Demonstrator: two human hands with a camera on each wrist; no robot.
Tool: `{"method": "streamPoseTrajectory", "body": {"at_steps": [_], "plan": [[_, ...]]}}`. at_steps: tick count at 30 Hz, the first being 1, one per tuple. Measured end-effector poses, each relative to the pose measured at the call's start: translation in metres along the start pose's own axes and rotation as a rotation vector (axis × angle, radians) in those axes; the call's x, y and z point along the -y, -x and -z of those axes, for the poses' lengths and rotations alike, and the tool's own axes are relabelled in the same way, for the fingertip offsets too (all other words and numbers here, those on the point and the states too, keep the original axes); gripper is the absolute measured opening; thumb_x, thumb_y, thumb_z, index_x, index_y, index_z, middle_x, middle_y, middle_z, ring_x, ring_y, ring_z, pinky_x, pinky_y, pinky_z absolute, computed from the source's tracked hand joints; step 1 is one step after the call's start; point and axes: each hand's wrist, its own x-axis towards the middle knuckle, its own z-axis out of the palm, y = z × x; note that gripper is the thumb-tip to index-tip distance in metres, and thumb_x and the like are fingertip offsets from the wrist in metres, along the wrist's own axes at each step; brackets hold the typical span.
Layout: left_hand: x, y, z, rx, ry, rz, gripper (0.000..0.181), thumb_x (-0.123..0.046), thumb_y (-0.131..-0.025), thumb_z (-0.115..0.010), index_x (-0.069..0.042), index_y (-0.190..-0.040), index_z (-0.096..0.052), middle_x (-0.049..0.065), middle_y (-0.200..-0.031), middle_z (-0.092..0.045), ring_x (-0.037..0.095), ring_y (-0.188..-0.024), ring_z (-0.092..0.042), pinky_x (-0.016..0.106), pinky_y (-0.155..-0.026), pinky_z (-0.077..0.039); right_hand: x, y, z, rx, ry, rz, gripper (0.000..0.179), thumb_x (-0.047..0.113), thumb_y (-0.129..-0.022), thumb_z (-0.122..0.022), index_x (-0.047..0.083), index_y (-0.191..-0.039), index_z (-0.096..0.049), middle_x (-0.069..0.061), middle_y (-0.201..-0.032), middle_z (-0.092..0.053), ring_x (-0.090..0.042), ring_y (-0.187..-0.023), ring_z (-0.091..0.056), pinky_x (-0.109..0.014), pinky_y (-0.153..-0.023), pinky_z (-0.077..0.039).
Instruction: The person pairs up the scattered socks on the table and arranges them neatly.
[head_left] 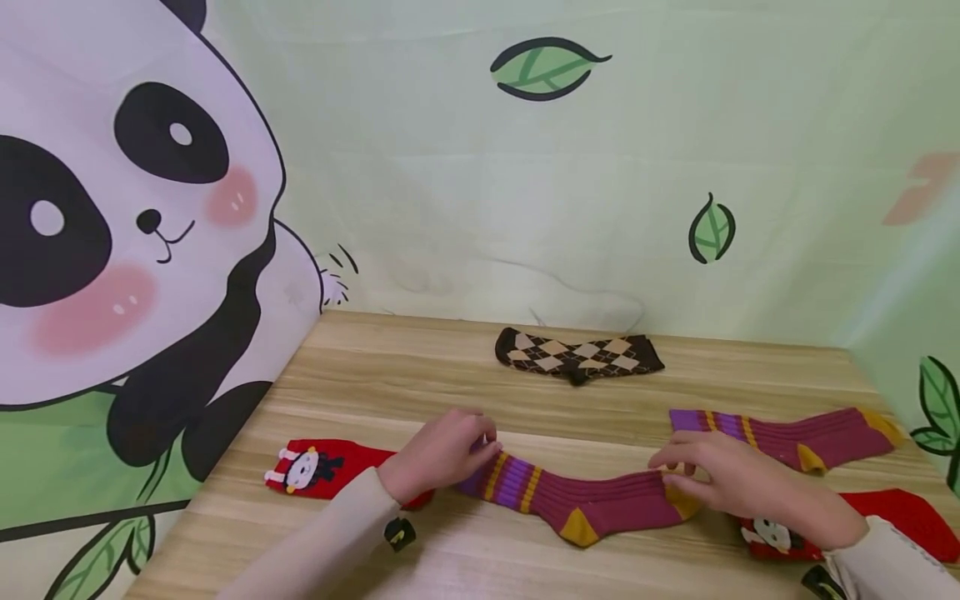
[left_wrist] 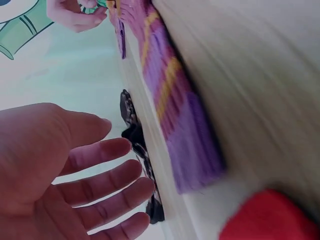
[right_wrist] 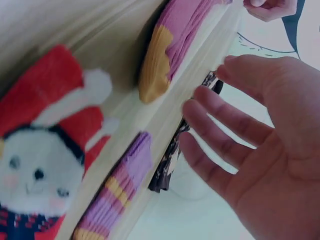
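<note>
A maroon sock (head_left: 615, 504) with purple and yellow bands lies flat in the middle of the wooden table, its cuff to the left and its yellow toe to the right. My left hand (head_left: 446, 450) hovers over the purple cuff (left_wrist: 197, 145); in the left wrist view its loosely bent fingers hold nothing. Above the yellow toe (right_wrist: 156, 65) is my right hand (head_left: 723, 475), fingers spread and likewise holding nothing. Partly behind the left hand lies a red sock (head_left: 352, 467) with a white animal face. Another red sock (head_left: 900, 517) is partly covered by the right forearm.
A second maroon striped sock (head_left: 817, 437) lies at the right, beyond the right hand. Farther back, a black and tan argyle sock (head_left: 577, 354) rests near the wall cloth (head_left: 420, 208). A panda print (head_left: 150, 208) covers the cloth on the left.
</note>
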Motion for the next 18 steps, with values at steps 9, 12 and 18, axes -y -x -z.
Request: {"method": "streamPoseTrajectory", "body": {"at_steps": [9, 12, 18], "plan": [[-0.023, -0.031, 0.001, -0.092, -0.021, -0.058, 0.013, -0.023, -0.099, -0.067, -0.011, -0.101, -0.072, 0.004, -0.092, -0.069, 0.013, -0.076, -0.063, 0.023, -0.061, -0.05, -0.014, 0.015, 0.007, -0.333, 0.266, 0.072, 0.034, 0.019, -0.085, -0.084, 0.016, -0.118, -0.076, -0.002, -0.113, -0.067, -0.008, -0.081, -0.058, -0.021, -0.062, -0.052], [-0.03, -0.044, -0.002, -0.111, -0.018, -0.072, 0.024, -0.026, -0.1, -0.066, -0.01, -0.117, -0.069, 0.005, -0.099, -0.071, 0.011, -0.072, -0.063, 0.02, -0.054, -0.046, -0.024, 0.02, 0.011, -0.416, 0.343, 0.09, 0.056, 0.019, -0.076, -0.091, 0.019, -0.129, -0.071, -0.01, -0.124, -0.062, -0.016, -0.087, -0.06, -0.025, -0.062, -0.054], [-0.049, -0.068, -0.005, -0.125, 0.016, -0.059, 0.049, -0.032, -0.101, -0.064, -0.013, -0.144, -0.052, 0.008, -0.115, -0.07, 0.01, -0.066, -0.062, 0.018, -0.042, -0.038, -0.04, 0.028, 0.023, -0.465, 0.374, 0.046, 0.081, 0.022, -0.072, -0.093, 0.025, -0.146, -0.058, -0.02, -0.144, -0.049, -0.04, -0.118, -0.054, -0.047, -0.069, -0.06]]}}
